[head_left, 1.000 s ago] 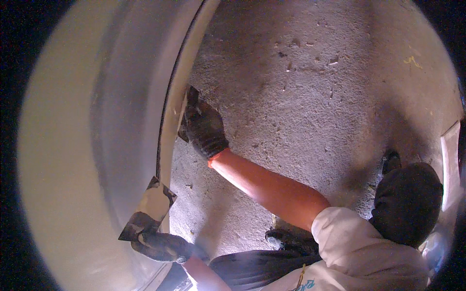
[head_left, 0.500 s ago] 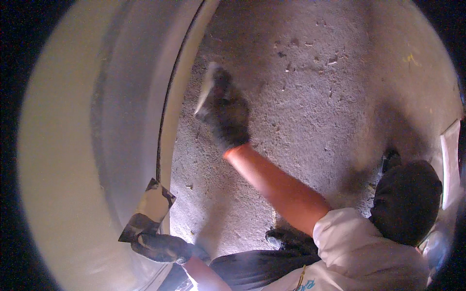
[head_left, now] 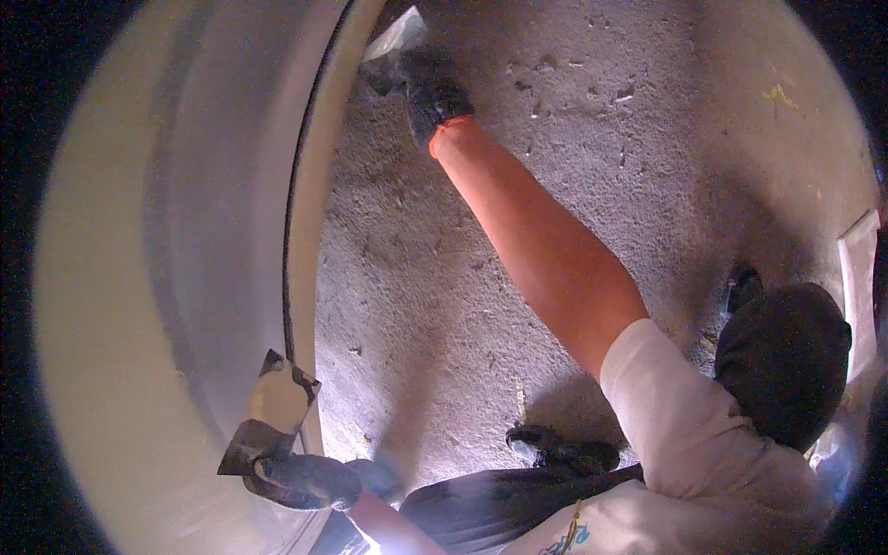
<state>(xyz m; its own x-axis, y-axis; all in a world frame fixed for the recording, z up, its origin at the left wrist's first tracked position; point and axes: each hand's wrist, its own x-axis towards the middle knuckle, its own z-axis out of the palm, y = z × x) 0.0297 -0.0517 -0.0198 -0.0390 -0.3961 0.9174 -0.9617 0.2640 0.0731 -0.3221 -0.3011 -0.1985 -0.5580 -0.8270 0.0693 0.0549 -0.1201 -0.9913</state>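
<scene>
Gloved in dark material, my left hand (head_left: 305, 481) grips the lower end of a dark flat rectangular plate (head_left: 248, 444) beside the pale panel. A smooth patch of beige putty-like paste (head_left: 279, 398) covers much of the plate. My right arm is stretched far forward. At its end my right hand (head_left: 430, 88), in a dark glove with an orange cuff, is closed on a flat, pale-bladed scraper (head_left: 400, 35) close to the panel's edge. The scraper's handle is hidden by the fingers.
A large pale panel (head_left: 102, 277) with a grey band (head_left: 227, 213) and dark seam (head_left: 294, 213) bends along the left. Rough grey ground (head_left: 555, 185) has small debris. A dark shoe (head_left: 560, 450) lies near the bottom; a dark rounded shape (head_left: 784, 365) is at right.
My right hand has moved forward with the scraper, toward the top of the view, and the arm is straighter. The left hand and plate appear slightly lower and further left.
</scene>
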